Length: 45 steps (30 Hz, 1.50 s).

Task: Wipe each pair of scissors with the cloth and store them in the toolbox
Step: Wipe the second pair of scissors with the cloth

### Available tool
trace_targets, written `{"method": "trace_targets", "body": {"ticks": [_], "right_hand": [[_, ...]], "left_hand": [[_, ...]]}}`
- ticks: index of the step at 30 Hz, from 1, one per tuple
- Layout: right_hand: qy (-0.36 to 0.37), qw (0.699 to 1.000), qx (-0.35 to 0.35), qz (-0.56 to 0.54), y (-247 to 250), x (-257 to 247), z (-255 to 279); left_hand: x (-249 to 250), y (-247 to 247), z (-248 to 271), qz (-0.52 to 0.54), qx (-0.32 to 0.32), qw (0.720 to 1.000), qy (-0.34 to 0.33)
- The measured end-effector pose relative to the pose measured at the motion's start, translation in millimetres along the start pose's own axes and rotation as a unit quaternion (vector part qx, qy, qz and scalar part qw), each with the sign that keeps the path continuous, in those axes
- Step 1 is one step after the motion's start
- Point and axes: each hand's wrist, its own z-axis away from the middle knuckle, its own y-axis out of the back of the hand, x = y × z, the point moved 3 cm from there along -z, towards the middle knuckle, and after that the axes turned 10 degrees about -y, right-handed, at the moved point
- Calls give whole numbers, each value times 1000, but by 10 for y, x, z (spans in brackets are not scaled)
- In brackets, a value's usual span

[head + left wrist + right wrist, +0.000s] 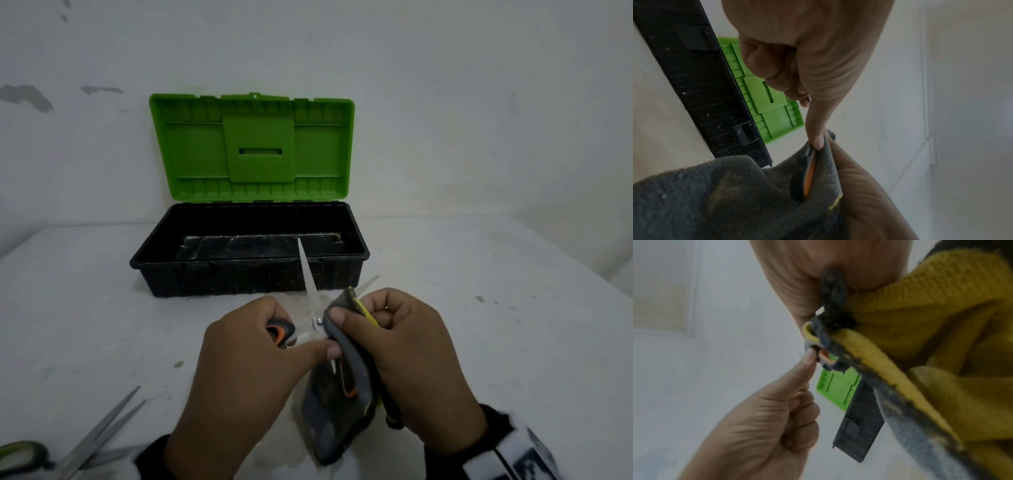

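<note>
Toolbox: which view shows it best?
Head view. The toolbox sits whole there, green lid up, black tray open, behind both hands. The left wrist view catches only a slanted strip of the black wall and part of the lid. The right wrist view shows a small slice, mostly hidden by the cloth.

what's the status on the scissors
Left hand grips orange-handled scissors, blades open. Right hand pinches cloth on one blade. Toolbox open, path clear.
</note>
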Motion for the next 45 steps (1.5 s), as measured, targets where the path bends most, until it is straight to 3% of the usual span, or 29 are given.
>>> {"method": "trace_targets", "body": {"ticks": [5,15,26,45], "right_hand": [[-42,997,-19,-55,12,13,-9],[-19,998,0,-59,55,48,-4],[-21,996,-30,-76,44,20,8],[-60,990,-14,-125,203,-3,-58]], "left_hand": [[25,21,28,-5,5,1000,-13],[11,26,50,14,-6,1000,-10],[84,113,103,24,-6,1000,-12],[101,226,131,39,-31,999,5]]}}
